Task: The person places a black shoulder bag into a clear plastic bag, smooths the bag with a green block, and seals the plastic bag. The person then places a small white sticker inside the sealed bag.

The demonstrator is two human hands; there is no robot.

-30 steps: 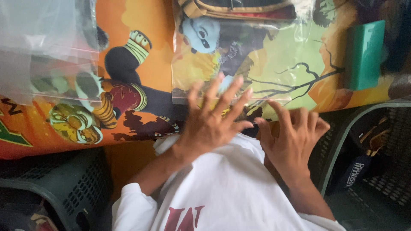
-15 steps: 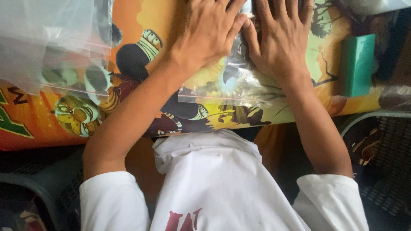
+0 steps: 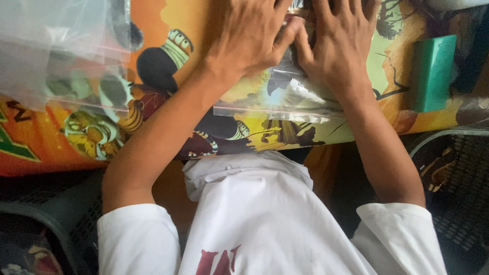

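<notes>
Both hands are being pressed flat on a clear plastic bag (image 3: 285, 97) at the top middle of the frame, so that's pretty much where everything is being done. The left hand (image 3: 249, 38) is being laid palm down with fingers spread a bit, covering the upper left part of the bag, and the right hand (image 3: 338, 48) is being laid right beside it, fingers fanned out toward the top edge; the thumbs are nearly being touched together. Nothing is being pinched or gripped, just pushed down. The fingertips are being cut off by the top of the frame, so how they're ending can't be told.

The bag itself is being held against a colourful cartoon-printed table cover (image 3: 168, 66), orange and yellow-green, stretching across the upper half. A red-lined sealing strip is being shown along the bag's lower edge, near the frame's centre. Something dark is being seen inside it under the hands, too hidden to tell.

More clear bags (image 3: 61, 51) are being left in a pile at the upper left. A green box (image 3: 433, 74) is being kept at the upper right, well apart from the hands. Dark mesh baskets (image 3: 453, 183) are being seen at the lower right and lower left.
</notes>
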